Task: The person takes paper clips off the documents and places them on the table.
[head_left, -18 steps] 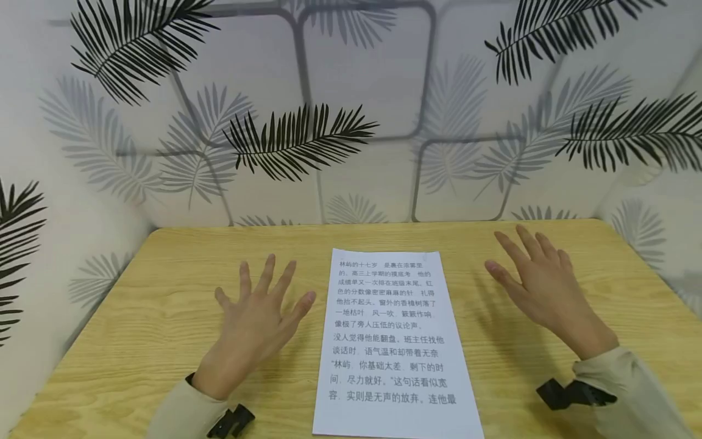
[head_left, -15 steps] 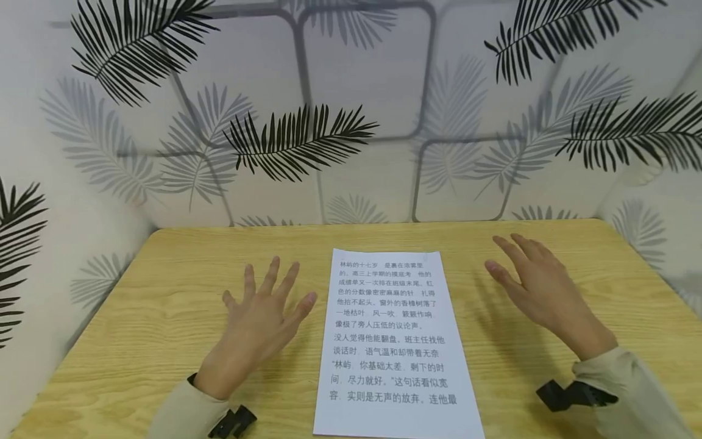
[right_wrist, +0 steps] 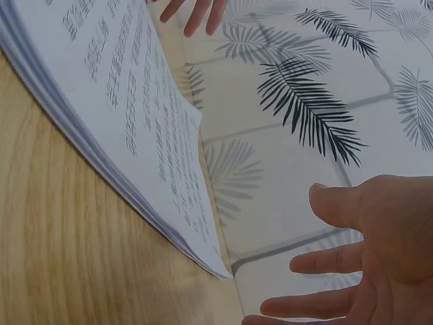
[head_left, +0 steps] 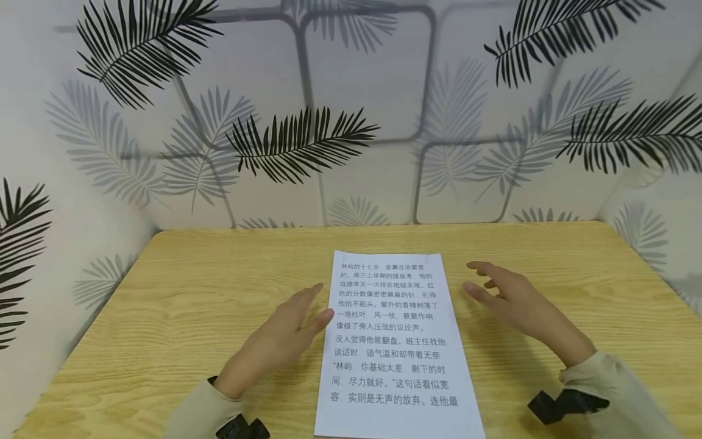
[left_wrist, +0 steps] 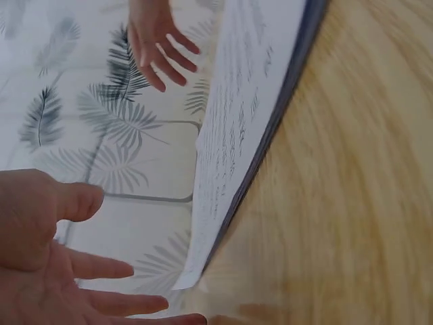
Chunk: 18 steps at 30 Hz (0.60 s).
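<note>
A stack of white paper sheets (head_left: 395,341), its top page printed with Chinese text, lies on the wooden table between my hands. The wrist views show its layered edge, so several sheets are piled together. My left hand (head_left: 280,338) is raised just beside the stack's left edge, palm turned inward, fingers extended and thumb apart. On the other side, my right hand (head_left: 521,308) hovers near the right edge with its palm facing the paper and fingers loosely bent. Neither hand holds anything. In the left wrist view the spread fingers (left_wrist: 108,264) of the left hand show plainly.
The light wooden table (head_left: 164,292) extends to both sides of the paper. Behind it stands a pale wall covering (head_left: 362,177) with leaf prints. A black strap (head_left: 570,403) sits on the right wrist and another black strap (head_left: 241,427) on the left.
Both hands have turned from palms down to palms facing inward. They have moved closer to the paper, the left hand rightward and the right hand leftward. The paper stays in place.
</note>
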{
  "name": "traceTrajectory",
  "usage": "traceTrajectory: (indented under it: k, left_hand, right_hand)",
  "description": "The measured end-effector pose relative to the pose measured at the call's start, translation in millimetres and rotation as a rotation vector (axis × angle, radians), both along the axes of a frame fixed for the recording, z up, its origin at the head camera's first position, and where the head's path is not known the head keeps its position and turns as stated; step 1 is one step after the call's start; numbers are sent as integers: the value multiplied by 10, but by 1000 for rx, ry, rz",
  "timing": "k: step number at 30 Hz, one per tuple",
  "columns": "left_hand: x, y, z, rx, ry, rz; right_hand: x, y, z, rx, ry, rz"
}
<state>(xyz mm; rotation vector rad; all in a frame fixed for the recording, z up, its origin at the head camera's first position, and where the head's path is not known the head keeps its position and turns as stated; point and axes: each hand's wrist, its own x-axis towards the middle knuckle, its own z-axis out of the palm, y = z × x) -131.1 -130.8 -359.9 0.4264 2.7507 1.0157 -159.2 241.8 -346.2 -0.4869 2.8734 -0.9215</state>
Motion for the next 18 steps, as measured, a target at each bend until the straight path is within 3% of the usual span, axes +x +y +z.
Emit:
traceTrajectory:
  k: [5,9,14,18]
  left_hand:
    - [-145,-37,-106,177,-75,102]
    - [-200,-93,-145,355,-215,168]
    - [-237,-130,-154,611,-409,152]
    - [-258,-106,-149,763,-526,122]
  right_hand:
    - [15,-89,-65,-91,-64,13]
    - [14,-142,-103,-133,-123,-6]
    - [7,-200,-164,-257,-230,-31]
    - [-4,-211,-223,-358,-294,-47]
